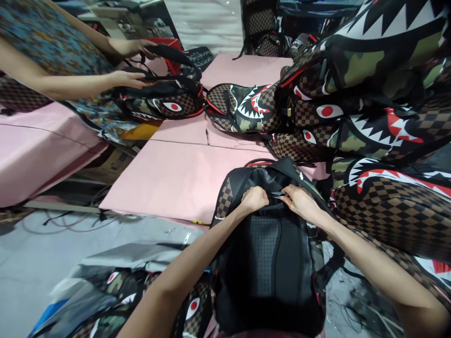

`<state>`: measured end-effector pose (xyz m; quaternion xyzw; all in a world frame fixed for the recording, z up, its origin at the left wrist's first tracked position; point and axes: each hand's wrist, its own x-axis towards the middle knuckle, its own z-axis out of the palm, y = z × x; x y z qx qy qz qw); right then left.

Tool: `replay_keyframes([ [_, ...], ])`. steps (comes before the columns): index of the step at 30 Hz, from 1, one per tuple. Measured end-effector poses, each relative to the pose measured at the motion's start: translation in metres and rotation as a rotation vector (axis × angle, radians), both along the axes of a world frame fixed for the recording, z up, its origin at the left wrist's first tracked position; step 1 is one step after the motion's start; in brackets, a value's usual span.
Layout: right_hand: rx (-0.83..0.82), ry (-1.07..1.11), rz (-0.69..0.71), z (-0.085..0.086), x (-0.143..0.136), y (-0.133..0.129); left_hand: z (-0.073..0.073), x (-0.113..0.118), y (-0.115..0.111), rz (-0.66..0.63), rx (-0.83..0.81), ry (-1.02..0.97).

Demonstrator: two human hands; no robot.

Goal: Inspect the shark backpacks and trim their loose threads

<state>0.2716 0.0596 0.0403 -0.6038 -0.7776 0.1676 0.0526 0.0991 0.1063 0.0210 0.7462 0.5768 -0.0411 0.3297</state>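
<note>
A black backpack [264,263] stands upright at the front edge of the pink table, its padded back panel toward me. My left hand [255,199] is closed on the black fabric near its top. Just to the right, my right hand [299,201] grips small metal thread snips [279,194], whose blades point left toward my left hand, over the backpack's upper part. Checkered panels show at the backpack's side.
Shark-face backpacks [387,197] are piled high on the right, and another [243,107] lies on the pink table [183,173]. At the upper left, a person's hands [132,77] hold a backpack [171,105]. More bags [120,286] sit at lower left.
</note>
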Motion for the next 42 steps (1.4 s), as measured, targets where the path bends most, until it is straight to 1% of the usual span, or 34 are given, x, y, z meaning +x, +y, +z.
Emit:
replay_keyframes([
  [3, -0.037, 0.001, 0.068, 0.005, 0.0, 0.007, -0.003, -0.008, -0.008, 0.041, 0.029, 0.018],
  [5, -0.06, -0.018, 0.15, 0.008, -0.003, 0.014, -0.006, -0.013, -0.014, 0.083, 0.091, 0.049],
  [7, -0.065, -0.069, 0.243, 0.01, -0.007, 0.023, -0.008, -0.016, -0.018, 0.1, 0.135, 0.062],
  [10, -0.054, -0.151, 0.344, 0.01, -0.014, 0.034, -0.008, -0.019, -0.018, 0.097, 0.121, 0.065],
  [13, -0.034, -0.17, 0.381, 0.007, -0.02, 0.039, -0.007, -0.021, -0.014, 0.107, 0.087, 0.071],
  [17, -0.023, -0.16, 0.405, 0.007, -0.022, 0.037, -0.006, -0.023, -0.012, 0.102, 0.057, 0.066],
  [21, -0.019, -0.16, 0.394, 0.01, -0.022, 0.034, -0.007, -0.025, -0.012, 0.068, 0.054, 0.026],
  [23, -0.01, -0.161, 0.397, 0.01, -0.024, 0.034, -0.008, -0.026, -0.012, 0.08, 0.062, 0.022],
  [26, 0.003, -0.176, 0.394, 0.007, -0.029, 0.034, -0.008, -0.027, -0.012, 0.09, 0.088, 0.01],
  [29, 0.007, -0.194, 0.395, 0.003, -0.035, 0.035, -0.008, -0.026, -0.011, 0.074, 0.108, -0.031],
  [33, 0.01, -0.217, 0.394, 0.002, -0.037, 0.035, -0.007, -0.026, -0.009, 0.088, 0.115, -0.1],
  [35, 0.012, -0.227, 0.357, 0.004, -0.034, 0.034, -0.002, -0.032, -0.012, 0.107, 0.156, -0.258],
  [37, -0.011, -0.19, 0.295, 0.005, -0.03, 0.033, 0.009, -0.042, -0.019, 0.107, 0.186, -0.535],
  [38, -0.031, -0.143, 0.253, 0.005, -0.027, 0.032, 0.015, -0.048, -0.023, 0.064, 0.156, -0.674],
  [39, -0.048, -0.079, 0.207, 0.004, -0.025, 0.031, 0.022, -0.054, -0.028, -0.004, 0.093, -0.773],
  [40, -0.057, -0.001, 0.155, 0.002, -0.024, 0.031, 0.027, -0.059, -0.031, -0.073, 0.023, -0.812],
  [41, -0.062, 0.081, 0.097, 0.001, -0.022, 0.031, 0.031, -0.064, -0.032, -0.128, -0.017, -0.789],
  [42, -0.063, 0.151, 0.033, -0.001, -0.022, 0.031, 0.032, -0.066, -0.032, -0.154, -0.003, -0.72],
])
